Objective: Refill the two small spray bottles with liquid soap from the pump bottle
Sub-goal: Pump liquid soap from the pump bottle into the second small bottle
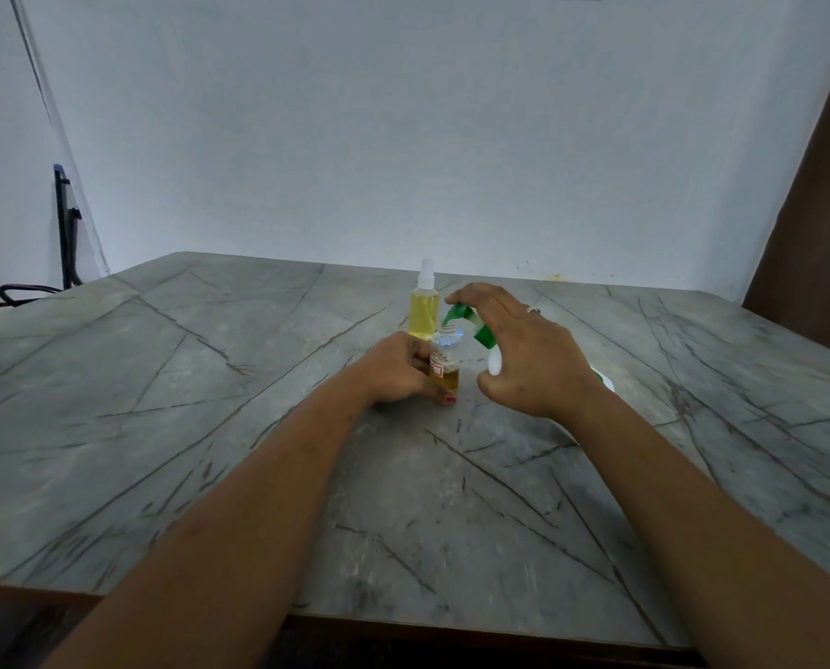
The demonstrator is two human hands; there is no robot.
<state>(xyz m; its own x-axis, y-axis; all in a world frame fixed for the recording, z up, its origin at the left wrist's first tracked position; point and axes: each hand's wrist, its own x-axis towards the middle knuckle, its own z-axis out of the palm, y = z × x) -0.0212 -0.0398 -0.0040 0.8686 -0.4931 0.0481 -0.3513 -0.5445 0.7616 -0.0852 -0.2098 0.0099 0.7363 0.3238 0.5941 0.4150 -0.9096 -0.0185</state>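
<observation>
My left hand [398, 369] grips a small clear bottle [445, 366] standing on the table, its cap off and amber liquid in its lower half. My right hand [524, 350] holds the white pump bottle [494, 363] with a green pump head [458, 313], tilted so the green nozzle sits just above the small bottle's open neck. The hand hides most of the pump bottle's body. Behind them a second small spray bottle [423, 306], full of pale yellow liquid with its white spray cap on, stands upright.
The grey marble-patterned table [210, 427] spreads wide on all sides, its near edge at the bottom. A white wall stands behind it. A dark chair [31, 289] is at the far left and a brown panel [818, 210] at the right.
</observation>
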